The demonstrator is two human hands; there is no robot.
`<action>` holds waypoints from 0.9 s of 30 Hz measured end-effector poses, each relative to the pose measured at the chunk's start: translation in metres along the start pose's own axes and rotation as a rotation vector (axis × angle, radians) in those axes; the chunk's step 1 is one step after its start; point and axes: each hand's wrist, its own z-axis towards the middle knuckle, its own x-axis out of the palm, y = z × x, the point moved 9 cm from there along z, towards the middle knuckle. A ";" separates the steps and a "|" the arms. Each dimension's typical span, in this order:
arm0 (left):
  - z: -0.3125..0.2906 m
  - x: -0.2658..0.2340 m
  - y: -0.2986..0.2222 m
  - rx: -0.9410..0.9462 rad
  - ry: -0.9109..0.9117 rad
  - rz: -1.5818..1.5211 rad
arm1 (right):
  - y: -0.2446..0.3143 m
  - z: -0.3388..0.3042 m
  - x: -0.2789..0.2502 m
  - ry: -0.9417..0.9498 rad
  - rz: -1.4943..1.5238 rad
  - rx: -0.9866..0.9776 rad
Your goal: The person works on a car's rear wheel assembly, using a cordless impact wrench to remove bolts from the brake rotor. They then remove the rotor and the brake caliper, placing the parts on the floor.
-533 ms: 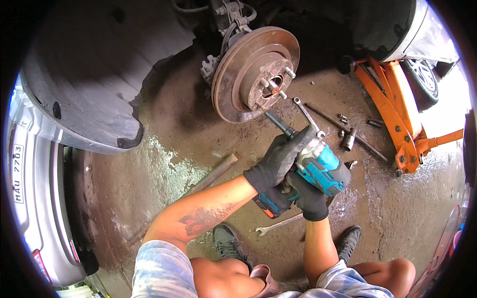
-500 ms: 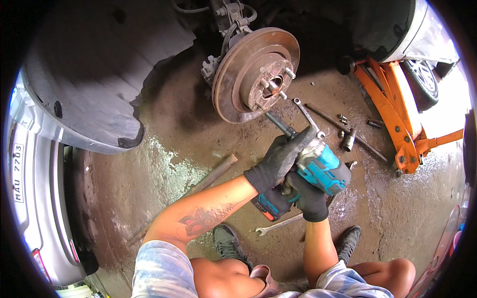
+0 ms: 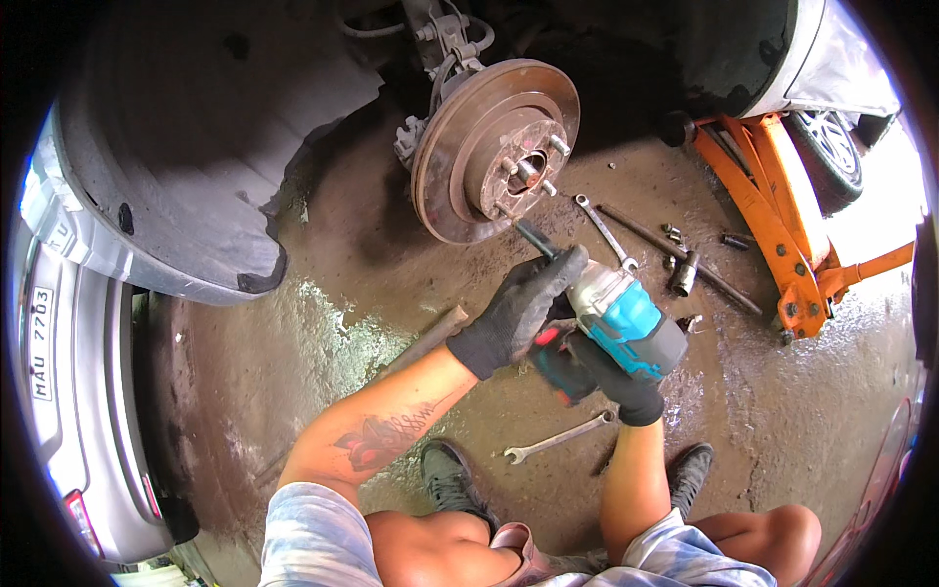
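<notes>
Gripping a teal impact wrench point(image 3: 626, 318) in the right hand point(image 3: 629, 386), on the near side of the brake disc point(image 3: 479, 161). Can't tell how tight at the nose with the left hand point(image 3: 504, 318). Could snag that glove point(image 3: 523, 293) if spun up, being so near the socket point(image 3: 534, 237).

Car workshop, orange jack point(image 3: 787, 191), bare brake disc point(image 3: 477, 147), wrenches point(image 3: 606, 233)

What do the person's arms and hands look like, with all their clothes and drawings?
The left grip and right grip wear dark gloves with snug cuffs. The short, loose sleeves are whitish with blue-grey patches, like tie-dye. On the bare left forearm is a tattoo: a dark and red picture beside curly lettering.
</notes>
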 end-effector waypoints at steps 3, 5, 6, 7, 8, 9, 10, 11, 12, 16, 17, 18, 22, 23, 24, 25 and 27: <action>0.005 -0.003 0.000 0.000 -0.012 -0.089 | 0.033 0.025 -0.006 0.092 -0.527 -0.264; 0.006 0.000 0.000 -0.016 0.011 -0.134 | 0.032 0.028 -0.013 0.077 -0.417 -0.225; 0.005 0.000 -0.002 -0.016 0.005 -0.112 | 0.059 0.025 -0.007 0.043 -0.687 -0.424; 0.004 0.000 -0.003 -0.015 -0.002 -0.089 | 0.077 0.019 0.003 0.007 -0.955 -0.624; 0.004 -0.001 -0.003 -0.015 -0.008 -0.067 | 0.054 0.019 -0.003 -0.003 -0.663 -0.451; 0.007 0.000 -0.003 0.002 -0.008 -0.064 | 0.030 0.016 -0.010 -0.055 -0.355 -0.304; 0.009 0.001 -0.001 0.014 -0.009 -0.062 | 0.002 0.009 -0.007 -0.036 -0.108 -0.020; 0.011 0.001 0.001 0.025 -0.009 -0.060 | -0.025 0.000 0.001 -0.018 0.139 0.263; 0.012 -0.006 0.003 0.020 -0.013 0.014 | -0.021 0.000 0.003 -0.089 0.253 0.258; 0.007 -0.009 0.009 -0.088 -0.109 -0.079 | 0.005 0.001 0.005 -0.080 0.252 0.288; 0.008 -0.006 0.007 -0.061 -0.087 -0.066 | 0.004 -0.001 0.005 -0.110 0.292 0.310; 0.007 -0.004 0.003 -0.033 -0.069 -0.048 | 0.002 -0.002 0.006 -0.138 0.339 0.328; 0.011 -0.006 0.003 -0.011 -0.040 0.001 | 0.002 -0.003 0.009 -0.131 0.417 0.350; 0.011 -0.008 0.005 -0.014 -0.041 0.011 | 0.003 -0.003 0.009 -0.140 0.429 0.341; 0.010 -0.008 0.005 -0.016 -0.041 0.018 | 0.003 -0.004 0.008 -0.151 0.437 0.331; 0.010 -0.006 0.005 -0.018 -0.040 0.026 | 0.003 -0.005 0.008 -0.161 0.445 0.321; 0.011 -0.009 0.008 -0.044 -0.077 0.067 | -0.010 -0.009 0.025 -0.075 0.660 0.407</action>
